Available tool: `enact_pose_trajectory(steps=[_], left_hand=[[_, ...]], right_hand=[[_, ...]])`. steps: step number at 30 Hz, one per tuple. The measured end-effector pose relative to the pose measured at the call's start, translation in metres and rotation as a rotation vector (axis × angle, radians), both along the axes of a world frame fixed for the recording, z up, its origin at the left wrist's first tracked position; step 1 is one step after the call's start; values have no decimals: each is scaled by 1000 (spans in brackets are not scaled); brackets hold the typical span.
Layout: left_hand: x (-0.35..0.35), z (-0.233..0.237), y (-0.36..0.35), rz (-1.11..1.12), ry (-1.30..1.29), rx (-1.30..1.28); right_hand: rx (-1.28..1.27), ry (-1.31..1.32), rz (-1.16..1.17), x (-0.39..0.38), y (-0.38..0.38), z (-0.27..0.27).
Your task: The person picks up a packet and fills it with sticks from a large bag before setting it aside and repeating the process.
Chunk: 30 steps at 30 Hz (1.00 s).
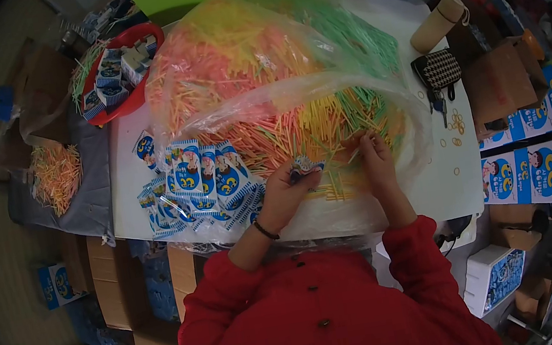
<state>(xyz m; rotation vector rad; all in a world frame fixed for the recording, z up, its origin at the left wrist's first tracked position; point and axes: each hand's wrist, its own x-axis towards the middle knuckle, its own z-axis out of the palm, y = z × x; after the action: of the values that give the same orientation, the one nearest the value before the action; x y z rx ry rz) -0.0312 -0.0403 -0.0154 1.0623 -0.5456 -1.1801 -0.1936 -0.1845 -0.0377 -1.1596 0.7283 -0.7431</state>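
Left hand (285,191) grips a small blue packet (305,165) just before the bag (292,94). Right hand (376,156) appears to pinch coloured sticks (327,128), fingers partly hidden. A heap of packets (197,178), judged finished, lies at left; most sticks are unpacked.

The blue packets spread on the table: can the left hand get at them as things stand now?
Probably yes. The blue packets lie just beside the left hand, with nothing between them, but its grip holds a small packet.

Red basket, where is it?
In the head view the red basket sits at the upper left, just left of the big bag of coloured sticks, with blue packets inside.
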Motion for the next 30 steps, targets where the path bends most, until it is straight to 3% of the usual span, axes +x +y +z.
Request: enact_pose_trajectory(steps=[2, 3, 11, 12, 14, 18, 20, 24, 30], left_hand=[[1, -9, 1, -34, -60, 29], [0, -7, 0, -26, -62, 33], [-4, -4, -3, 60, -572, 25], [-4, -3, -3, 59, -572, 24], [-5, 0, -4, 64, -652, 6], [-7, 3, -5, 98, -621, -46], [-7, 11, -4, 42, -580, -99], [-10, 0, -7, 128, -584, -86], [-5, -2, -3, 9, -552, 40]], right_hand=[[256, -174, -164, 7, 7, 17], [261, -175, -156, 10, 9, 23], [-114, -331, 47, 26, 36, 85], [-116, -332, 46, 28, 37, 87], [-379, -238, 135, 32, 41, 89], [-446, -202, 152, 41, 48, 87], [-615, -69, 144, 42, 49, 74], [-640, 11, 116, 41, 52, 64], [-317, -196, 69, 41, 43, 80]])
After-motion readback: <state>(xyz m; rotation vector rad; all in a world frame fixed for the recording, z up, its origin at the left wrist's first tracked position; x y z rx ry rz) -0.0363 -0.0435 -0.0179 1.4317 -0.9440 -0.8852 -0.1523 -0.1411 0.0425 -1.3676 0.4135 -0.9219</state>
